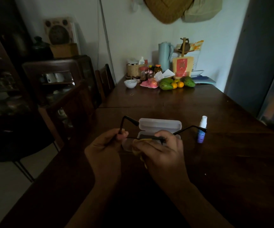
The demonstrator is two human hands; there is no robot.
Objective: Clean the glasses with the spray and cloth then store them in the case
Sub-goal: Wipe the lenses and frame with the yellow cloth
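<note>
The black-framed glasses [127, 144] are held above the dark wooden table [215, 153], their temples open and pointing away from me. My left hand [105, 150] grips the frame at its left hinge. My right hand [164, 150] presses a yellowish cloth [137, 143] against a lens, and its fingers hide the right lens. Just behind my hands the clear plastic case [160, 125] lies open with its lid raised. The small spray bottle [202, 130] with a white cap and purple label stands upright to the right of the case.
At the table's far end stand a white bowl [130, 83], jars, a woven basket, a blue jug [164, 54] and fruit [176, 83]. A rubber band [131, 94] lies mid-table. Wooden chairs [104, 81] and a dark cabinet line the left side.
</note>
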